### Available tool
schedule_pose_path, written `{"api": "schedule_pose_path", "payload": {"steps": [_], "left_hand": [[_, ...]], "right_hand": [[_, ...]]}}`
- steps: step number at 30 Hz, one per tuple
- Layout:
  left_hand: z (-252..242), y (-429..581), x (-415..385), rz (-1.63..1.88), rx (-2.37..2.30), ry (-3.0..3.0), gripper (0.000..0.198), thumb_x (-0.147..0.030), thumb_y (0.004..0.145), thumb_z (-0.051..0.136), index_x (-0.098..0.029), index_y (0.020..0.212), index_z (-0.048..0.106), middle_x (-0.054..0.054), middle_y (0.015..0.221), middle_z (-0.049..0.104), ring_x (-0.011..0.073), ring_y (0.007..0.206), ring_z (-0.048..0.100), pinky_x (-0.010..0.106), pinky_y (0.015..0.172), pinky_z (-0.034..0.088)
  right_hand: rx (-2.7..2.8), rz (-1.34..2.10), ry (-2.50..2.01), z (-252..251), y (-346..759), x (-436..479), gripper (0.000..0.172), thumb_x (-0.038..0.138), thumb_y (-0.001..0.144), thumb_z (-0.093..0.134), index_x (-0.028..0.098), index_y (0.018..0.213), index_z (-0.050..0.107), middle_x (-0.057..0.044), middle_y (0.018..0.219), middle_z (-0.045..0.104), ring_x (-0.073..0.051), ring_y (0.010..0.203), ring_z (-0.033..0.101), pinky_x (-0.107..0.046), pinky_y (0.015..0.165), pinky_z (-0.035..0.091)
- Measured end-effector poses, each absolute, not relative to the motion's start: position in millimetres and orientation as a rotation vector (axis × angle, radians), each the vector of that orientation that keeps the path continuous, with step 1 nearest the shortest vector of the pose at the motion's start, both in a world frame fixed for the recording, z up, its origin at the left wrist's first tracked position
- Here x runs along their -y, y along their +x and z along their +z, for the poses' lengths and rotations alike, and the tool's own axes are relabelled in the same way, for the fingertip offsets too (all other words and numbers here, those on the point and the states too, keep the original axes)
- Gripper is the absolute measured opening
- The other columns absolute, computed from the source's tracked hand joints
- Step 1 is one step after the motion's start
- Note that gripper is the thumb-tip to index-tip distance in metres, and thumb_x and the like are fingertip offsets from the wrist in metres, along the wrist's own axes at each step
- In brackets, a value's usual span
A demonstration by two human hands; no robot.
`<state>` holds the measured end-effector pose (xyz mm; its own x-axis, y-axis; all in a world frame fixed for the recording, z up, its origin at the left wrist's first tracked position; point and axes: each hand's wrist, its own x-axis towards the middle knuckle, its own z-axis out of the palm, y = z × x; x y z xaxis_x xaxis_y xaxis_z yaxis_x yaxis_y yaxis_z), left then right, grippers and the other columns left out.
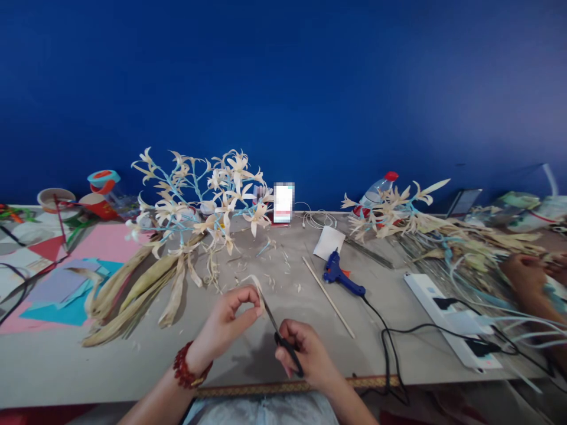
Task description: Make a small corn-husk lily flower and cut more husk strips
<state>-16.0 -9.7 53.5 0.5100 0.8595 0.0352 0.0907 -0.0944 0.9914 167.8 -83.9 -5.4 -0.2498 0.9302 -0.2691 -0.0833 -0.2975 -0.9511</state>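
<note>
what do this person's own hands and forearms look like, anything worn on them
Both hands are bare, with no gloves. The left hand has a chunky dark red beaded bracelet around its wrist; no bracelet or watch shows on the right hand's wrist. The forearms are uncovered as far as they show, with no sleeves in view.

Gap beside right hand (309, 353), stick (328, 297) blocking beyond

left hand (234, 317): pale strip (257, 284) | right hand (307, 355): scissors (289, 351) | glue gun (341, 275) beside stick (328, 297)
</note>
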Motion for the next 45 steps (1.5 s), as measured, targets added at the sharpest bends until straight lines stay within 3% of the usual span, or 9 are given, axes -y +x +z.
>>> {"api": "schedule_pose_path", "payload": {"steps": [23,26,30,33,37,45], "left_hand": [[53,-19,12,0.781,-0.760,1.426,0.018,-0.030,0.084,0.059,-0.017,0.071,0.056,0.002,0.073,0.055,0.0160,0.072,0.050,0.026,0.070,0.038],[51,-18,13,0.778,-0.717,1.341,0.019,-0.032,0.084,0.059,-0.017,0.073,0.056,0.003,0.073,0.057,0.0164,0.071,0.055,0.028,0.070,0.041],[47,-15,15,0.687,-0.651,1.208,0.021,-0.034,0.084,0.060,-0.016,0.074,0.054,0.003,0.075,0.060,0.0162,0.064,0.063,0.030,0.066,0.045],[43,-12,17,0.619,-0.651,1.177,0.021,-0.034,0.082,0.062,-0.017,0.075,0.053,0.001,0.070,0.060,0.0129,0.054,0.059,0.027,0.057,0.043],[42,-11,14,0.602,-0.714,1.228,0.018,-0.031,0.079,0.064,-0.017,0.078,0.054,-0.001,0.067,0.057,0.0097,0.053,0.052,0.021,0.050,0.036],[41,-13,10,0.712,-0.753,1.162,0.016,-0.029,0.082,0.063,-0.016,0.078,0.056,-0.001,0.065,0.057,0.0093,0.056,0.049,0.021,0.051,0.034]], "right_hand": [[1.187,1.591,-1.256,-9,174,83,0.052,0.058,0.067,0.072,0.022,0.061,0.036,0.012,0.045,0.034,-0.004,0.035,0.030,-0.018,0.036,0.020],[1.135,1.614,-1.246,-6,176,80,0.050,0.058,0.065,0.074,0.021,0.064,0.039,0.010,0.048,0.041,-0.006,0.038,0.038,-0.018,0.039,0.027],[1.070,1.479,-1.155,11,174,68,0.043,0.045,0.062,0.080,0.020,0.077,0.049,0.002,0.069,0.059,-0.012,0.060,0.055,-0.023,0.055,0.041],[1.025,1.385,-1.062,23,168,55,0.038,0.037,0.065,0.080,0.020,0.086,0.053,-0.001,0.082,0.064,-0.015,0.069,0.057,-0.025,0.062,0.044],[0.992,1.377,-1.023,30,161,43,0.036,0.029,0.064,0.079,0.021,0.085,0.051,0.001,0.077,0.063,-0.014,0.068,0.057,-0.025,0.063,0.044],[0.883,1.401,-1.039,24,158,46,0.036,0.020,0.058,0.081,0.021,0.079,0.051,0.003,0.071,0.063,-0.012,0.063,0.057,-0.022,0.058,0.043]]}}
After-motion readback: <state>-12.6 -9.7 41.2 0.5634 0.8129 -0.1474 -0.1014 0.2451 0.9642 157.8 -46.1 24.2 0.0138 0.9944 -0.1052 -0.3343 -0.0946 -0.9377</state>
